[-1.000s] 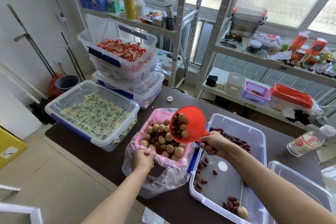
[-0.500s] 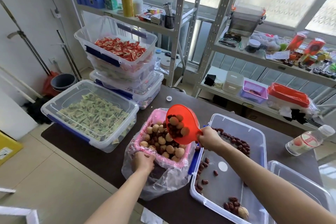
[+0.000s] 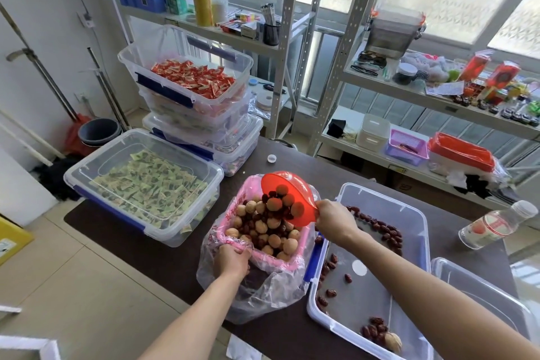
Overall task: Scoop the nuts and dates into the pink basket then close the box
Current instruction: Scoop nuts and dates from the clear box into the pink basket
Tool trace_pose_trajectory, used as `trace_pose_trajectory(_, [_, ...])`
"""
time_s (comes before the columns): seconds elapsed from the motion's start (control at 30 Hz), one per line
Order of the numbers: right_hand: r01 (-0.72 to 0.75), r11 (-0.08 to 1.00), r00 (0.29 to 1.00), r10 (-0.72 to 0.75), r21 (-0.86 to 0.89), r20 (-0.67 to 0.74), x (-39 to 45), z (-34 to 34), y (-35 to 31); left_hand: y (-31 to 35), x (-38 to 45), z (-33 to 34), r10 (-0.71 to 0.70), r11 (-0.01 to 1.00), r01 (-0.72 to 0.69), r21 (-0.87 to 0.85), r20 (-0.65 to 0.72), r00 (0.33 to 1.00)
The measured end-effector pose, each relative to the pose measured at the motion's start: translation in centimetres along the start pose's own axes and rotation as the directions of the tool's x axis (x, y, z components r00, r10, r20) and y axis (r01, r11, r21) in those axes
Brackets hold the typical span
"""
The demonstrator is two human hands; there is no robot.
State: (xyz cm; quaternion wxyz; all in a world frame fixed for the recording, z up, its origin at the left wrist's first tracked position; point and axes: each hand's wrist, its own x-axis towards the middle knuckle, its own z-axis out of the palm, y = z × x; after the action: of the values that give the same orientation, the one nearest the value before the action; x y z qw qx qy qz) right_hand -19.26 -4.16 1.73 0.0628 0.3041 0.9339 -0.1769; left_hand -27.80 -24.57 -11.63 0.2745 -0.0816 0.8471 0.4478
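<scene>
The pink basket (image 3: 295, 257), lined with a clear plastic bag, sits at the table's front edge and is heaped with walnuts and dates (image 3: 266, 228). My left hand (image 3: 232, 260) grips its near rim through the bag. My right hand (image 3: 333, 219) holds a red scoop (image 3: 292, 199) tipped steeply over the basket, and nuts and dates are tumbling out of it. To the right lies the open clear box (image 3: 415, 213) with a few dates (image 3: 385, 228) along its far side and near corner. Its lid (image 3: 485, 298) rests at the right.
A closed clear box of green packets (image 3: 140, 181) stands left of the basket. Stacked boxes with red packets (image 3: 193, 82) sit behind. A water bottle (image 3: 493, 225) lies on the table at right, a white cap (image 3: 271, 158) behind the basket. Metal shelves stand beyond the dark table (image 3: 163, 254).
My right hand moved the loaded scoop left over the basket and tipped it, so its contents now spill out. My left hand stayed on the rim.
</scene>
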Motion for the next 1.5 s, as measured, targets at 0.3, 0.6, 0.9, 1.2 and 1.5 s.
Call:
trace_pose_trajectory(0.3, [0.115,0.976,0.978,-0.144,-0.185,-0.153,0.0,0.6,-0.8,0.1,0.0,0.0,0.018,1.0,-0.018,0.014,0.003,1.0])
trace_pose_trajectory(0.6, [0.155,0.944,0.959,-0.214,-0.29,-0.184,0.5,0.9,-1.4,0.1,0.1,-0.1,0.019,0.999,-0.019,0.026,0.024,1.0])
trace_pose_trajectory(0.9, [0.192,0.94,0.947,-0.253,-0.281,-0.2,0.4,0.1,-1.4,0.0,0.1,-0.2,0.013,0.999,-0.015,0.041,0.041,0.999])
trace_pose_trajectory(1.2, [0.185,0.945,0.951,-0.24,-0.268,-0.192,0.3,-1.4,-2.0,0.7,-0.8,-0.6,0.049,0.996,-0.052,0.074,0.036,0.998])
trace_pose_trajectory(1.5, [0.11,0.966,0.956,-0.168,-0.236,-0.242,0.2,-1.9,-0.2,1.7,-2.0,-1.1,0.14,0.986,-0.139,0.091,-0.004,0.99])
